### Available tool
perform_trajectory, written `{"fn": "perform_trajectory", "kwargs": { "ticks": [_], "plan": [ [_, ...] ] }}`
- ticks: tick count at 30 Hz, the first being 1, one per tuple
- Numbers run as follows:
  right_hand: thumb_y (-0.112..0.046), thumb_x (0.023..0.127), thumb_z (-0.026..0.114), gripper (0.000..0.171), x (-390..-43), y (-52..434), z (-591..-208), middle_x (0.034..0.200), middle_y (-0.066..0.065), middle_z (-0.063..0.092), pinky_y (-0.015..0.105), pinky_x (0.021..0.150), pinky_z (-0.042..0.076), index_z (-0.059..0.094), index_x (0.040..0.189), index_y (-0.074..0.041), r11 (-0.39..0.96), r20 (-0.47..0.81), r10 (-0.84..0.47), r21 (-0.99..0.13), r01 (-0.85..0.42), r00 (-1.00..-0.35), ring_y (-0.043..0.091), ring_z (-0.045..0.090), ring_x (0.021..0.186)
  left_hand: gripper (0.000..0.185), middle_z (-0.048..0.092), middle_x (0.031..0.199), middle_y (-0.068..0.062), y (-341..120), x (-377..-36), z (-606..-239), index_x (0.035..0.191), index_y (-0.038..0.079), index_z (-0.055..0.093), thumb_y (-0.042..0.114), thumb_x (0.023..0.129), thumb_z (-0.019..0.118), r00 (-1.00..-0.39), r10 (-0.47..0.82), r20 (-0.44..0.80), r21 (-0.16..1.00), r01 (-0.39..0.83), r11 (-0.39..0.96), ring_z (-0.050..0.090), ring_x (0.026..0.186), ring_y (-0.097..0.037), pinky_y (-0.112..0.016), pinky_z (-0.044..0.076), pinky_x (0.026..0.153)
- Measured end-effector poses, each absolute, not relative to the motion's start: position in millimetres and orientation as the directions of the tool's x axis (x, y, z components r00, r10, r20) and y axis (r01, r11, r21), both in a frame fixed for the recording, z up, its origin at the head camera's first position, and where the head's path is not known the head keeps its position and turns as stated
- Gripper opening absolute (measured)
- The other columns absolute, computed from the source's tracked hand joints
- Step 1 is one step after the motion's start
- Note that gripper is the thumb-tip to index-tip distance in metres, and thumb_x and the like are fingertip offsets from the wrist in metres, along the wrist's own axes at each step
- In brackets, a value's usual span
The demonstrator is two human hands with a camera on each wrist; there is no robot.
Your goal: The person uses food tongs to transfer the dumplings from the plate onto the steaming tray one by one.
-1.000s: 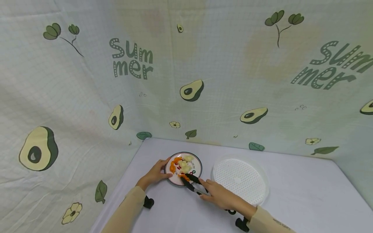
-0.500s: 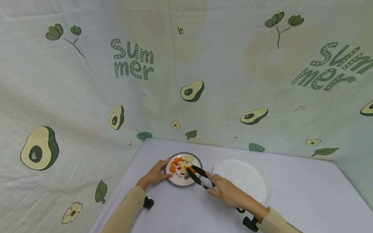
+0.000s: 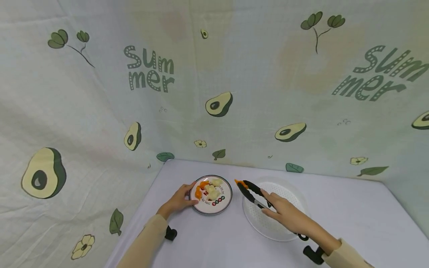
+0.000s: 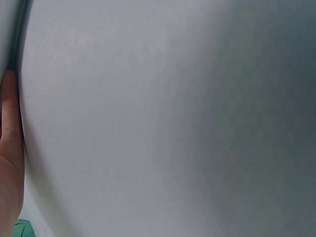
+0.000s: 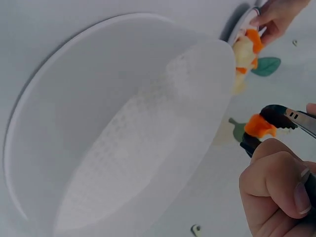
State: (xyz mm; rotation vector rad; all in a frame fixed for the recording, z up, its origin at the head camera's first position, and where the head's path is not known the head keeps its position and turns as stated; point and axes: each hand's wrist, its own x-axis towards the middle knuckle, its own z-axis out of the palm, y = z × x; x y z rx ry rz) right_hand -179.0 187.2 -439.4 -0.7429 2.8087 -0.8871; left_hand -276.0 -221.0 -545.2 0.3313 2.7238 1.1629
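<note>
A small round plate with a dark rim holds orange and pale yellow food pieces. My left hand grips its left edge; in the left wrist view only the side of that hand shows against the white table. My right hand grips black tongs, which pinch an orange piece between the plate and the white perforated tray. In the right wrist view the tongs hold the orange piece beyond the tray's rim, with my right hand curled round the handles.
A white cloth covers the table. An avocado-print backdrop closes in the far and left sides. Black wrist mounts sit under both sleeves.
My right hand lifted the tongs with an orange piece off the plate and carried it right, toward the perforated tray. The left hand stayed on the plate's edge.
</note>
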Motion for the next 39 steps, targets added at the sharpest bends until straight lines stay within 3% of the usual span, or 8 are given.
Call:
{"fn": "perform_trajectory", "kwargs": {
  "ticks": [6,13,20,29,39],
  "plan": [
    [-0.037,0.103,0.055,0.068,-180,214,-443,0.141,0.040,0.040,0.068,0.097,0.036,0.035,0.150,0.008,0.731,0.060,-0.456,-0.543,-0.412,-0.888,0.058,0.037,0.130,0.084,0.051,0.123,-0.013,-219,-275,-545,0.154,0.007,0.037,0.017,0.083,0.082,-0.963,0.262,-0.058,0.731,0.138,0.668,0.053,0.119,-0.037,-0.053,0.037,0.106],
    [-0.043,0.102,0.054,0.074,-181,239,-454,0.141,0.044,0.036,0.071,0.096,0.035,0.033,0.150,0.009,0.772,0.000,-0.393,-0.544,-0.330,-0.919,0.061,0.035,0.130,0.085,0.051,0.125,-0.013,-219,-274,-542,0.154,0.010,0.037,0.020,0.083,0.082,-0.967,0.244,-0.078,0.733,0.110,0.671,0.051,0.120,-0.036,-0.054,0.036,0.107],
    [-0.035,0.101,0.058,0.069,-186,260,-469,0.136,0.046,0.040,0.068,0.095,0.039,0.037,0.146,0.012,0.796,-0.008,-0.374,-0.517,-0.316,-0.928,0.061,0.040,0.125,0.085,0.051,0.126,-0.013,-220,-273,-544,0.154,0.010,0.037,0.022,0.083,0.082,-0.966,0.247,-0.079,0.738,0.110,0.666,0.051,0.120,-0.036,-0.055,0.035,0.107],
    [-0.034,0.100,0.061,0.070,-191,271,-475,0.133,0.047,0.041,0.068,0.093,0.040,0.038,0.144,0.015,0.820,-0.072,-0.344,-0.509,-0.263,-0.936,0.063,0.040,0.123,0.084,0.050,0.129,-0.014,-220,-274,-546,0.155,0.012,0.036,0.024,0.085,0.081,-0.966,0.242,-0.091,0.734,0.099,0.672,0.050,0.122,-0.036,-0.054,0.035,0.107],
    [-0.030,0.098,0.063,0.070,-195,273,-478,0.129,0.048,0.043,0.066,0.091,0.042,0.038,0.143,0.017,0.819,-0.059,-0.354,-0.501,-0.279,-0.933,0.062,0.043,0.120,0.085,0.050,0.129,-0.014,-219,-276,-544,0.155,0.013,0.036,0.026,0.084,0.081,-0.967,0.234,-0.102,0.732,0.087,0.676,0.050,0.122,-0.036,-0.055,0.035,0.107]
  ]
}}
